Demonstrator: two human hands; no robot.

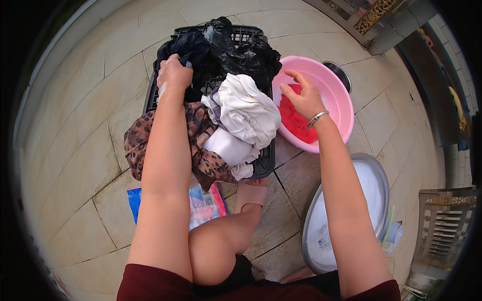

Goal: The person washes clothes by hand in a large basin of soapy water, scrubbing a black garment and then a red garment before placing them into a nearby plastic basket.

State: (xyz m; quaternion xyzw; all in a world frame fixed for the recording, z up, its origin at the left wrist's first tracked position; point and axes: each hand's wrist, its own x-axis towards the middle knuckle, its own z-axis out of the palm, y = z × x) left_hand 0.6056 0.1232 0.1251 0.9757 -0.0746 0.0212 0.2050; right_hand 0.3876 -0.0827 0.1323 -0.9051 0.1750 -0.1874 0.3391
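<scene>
My left hand [174, 73] is closed on a dark navy garment [188, 47] at the far left of a black plastic crate [266, 163]. Suds cling to that hand and wrist. Beside the navy piece lies a black wet garment [241, 56] streaked with foam. A bundled white garment [246, 108] and a leopard-print cloth [138, 140] pile up on the crate's near part, the print hanging over its left edge. Over the pink basin [344, 118] hovers my right hand [305, 98], fingers apart and holding nothing. Red cloth [296, 123] lies inside that basin.
A large metal basin [305, 236] of sudsy water stands at the near right, with a pale blue container [394, 235] beside it. A dark round pot [339, 74] sits behind the pink basin. A printed plastic bag [206, 205] lies on the tiled floor [78, 165] by my leg.
</scene>
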